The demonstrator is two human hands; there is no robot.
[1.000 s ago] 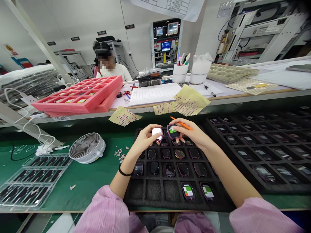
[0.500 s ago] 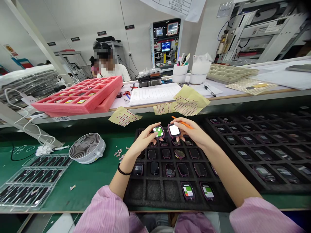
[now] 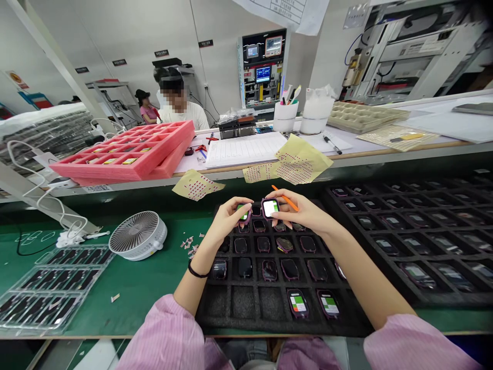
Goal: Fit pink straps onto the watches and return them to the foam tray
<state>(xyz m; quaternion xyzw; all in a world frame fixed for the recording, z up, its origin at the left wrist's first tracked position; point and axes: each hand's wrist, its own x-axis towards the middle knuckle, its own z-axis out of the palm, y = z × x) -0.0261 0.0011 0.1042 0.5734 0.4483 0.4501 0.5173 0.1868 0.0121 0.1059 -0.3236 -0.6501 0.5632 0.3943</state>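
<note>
My left hand (image 3: 228, 218) grips a watch body (image 3: 243, 211) with a green and white lit screen, its thumb over the glass. Beside it, my right hand (image 3: 298, 209) holds a second watch body (image 3: 270, 207), whose screen is mostly white with some green. An orange stick (image 3: 285, 199) is also tucked in the fingers of my right hand. Both hands are above the far part of a black foam tray (image 3: 250, 321). Dark-screened watches lie in its slots, and two lit ones (image 3: 298, 302) sit in the front row.
Another black tray (image 3: 385, 272) of watches is at the right. On the left are a round fan (image 3: 137, 235) and a clear tray (image 3: 69, 280) of black parts. Pink foam trays (image 3: 154, 164) and papers (image 3: 246, 149) rest on the shelf. A person (image 3: 181, 110) sits beyond it.
Both hands have shifted slightly left with their watches. The right watch now shows some green, and the left thumb covers more of its screen. The people in the background have moved.
</note>
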